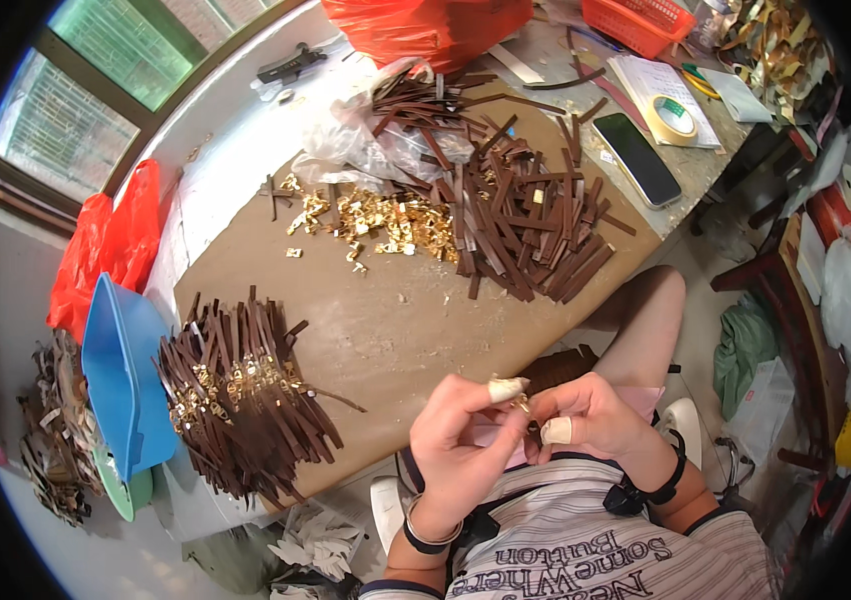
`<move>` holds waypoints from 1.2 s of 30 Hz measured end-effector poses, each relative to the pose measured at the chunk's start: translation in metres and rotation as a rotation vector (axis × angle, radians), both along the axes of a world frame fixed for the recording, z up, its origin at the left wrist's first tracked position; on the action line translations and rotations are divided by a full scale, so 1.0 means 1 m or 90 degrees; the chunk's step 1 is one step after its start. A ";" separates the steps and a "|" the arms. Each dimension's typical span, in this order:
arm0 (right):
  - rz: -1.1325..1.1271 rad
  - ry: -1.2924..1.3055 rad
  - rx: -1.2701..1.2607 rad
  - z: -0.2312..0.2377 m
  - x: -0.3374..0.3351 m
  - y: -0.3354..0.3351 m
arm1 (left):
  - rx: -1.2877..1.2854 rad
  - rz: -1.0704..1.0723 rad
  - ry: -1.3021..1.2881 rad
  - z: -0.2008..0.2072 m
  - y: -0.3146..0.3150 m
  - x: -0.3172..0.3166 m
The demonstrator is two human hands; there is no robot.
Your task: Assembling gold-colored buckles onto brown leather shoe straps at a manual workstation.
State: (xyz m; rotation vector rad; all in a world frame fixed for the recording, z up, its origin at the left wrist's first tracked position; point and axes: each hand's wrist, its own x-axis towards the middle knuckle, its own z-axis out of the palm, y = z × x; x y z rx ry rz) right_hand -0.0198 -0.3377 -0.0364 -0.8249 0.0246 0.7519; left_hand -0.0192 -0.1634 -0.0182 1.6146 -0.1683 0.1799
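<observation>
My left hand (465, 430) and my right hand (595, 420) meet over my lap at the table's near edge, both closed in a pinch. Between the fingertips shows a small gold metal buckle (522, 403), gripped by my left hand. What my right fingers pinch is mostly hidden; a dark bit shows below the buckle. Pale tape wraps a finger on each hand. On the table lie a pile of loose gold buckles (395, 226), a heap of dark brown straps (525, 215), and a stack of straps with buckles on them (250, 395) at the left.
Brown board (365, 330) covers the tabletop. At the left stand a blue bin (125, 380) and a red bag (110, 245). Farther back are a clear plastic bag (365, 140) and a big red bag (425, 30). A phone (637, 160) and tape roll (670, 120) lie at the right.
</observation>
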 end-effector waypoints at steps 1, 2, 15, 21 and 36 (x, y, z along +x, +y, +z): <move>0.004 -0.002 0.003 -0.002 0.000 0.000 | 0.037 -0.019 -0.021 0.000 0.001 -0.001; 0.017 0.001 0.004 -0.006 0.000 0.001 | 0.036 -0.013 -0.030 -0.001 0.001 -0.001; -0.090 -0.064 -0.082 0.004 0.010 -0.006 | -0.200 -0.114 0.279 0.003 -0.007 0.009; -0.081 -0.082 -0.066 -0.022 0.006 -0.031 | 0.281 -0.124 0.106 0.013 -0.021 0.018; -0.115 -0.141 -0.084 -0.023 0.000 -0.047 | 0.464 0.066 0.085 -0.030 -0.021 0.132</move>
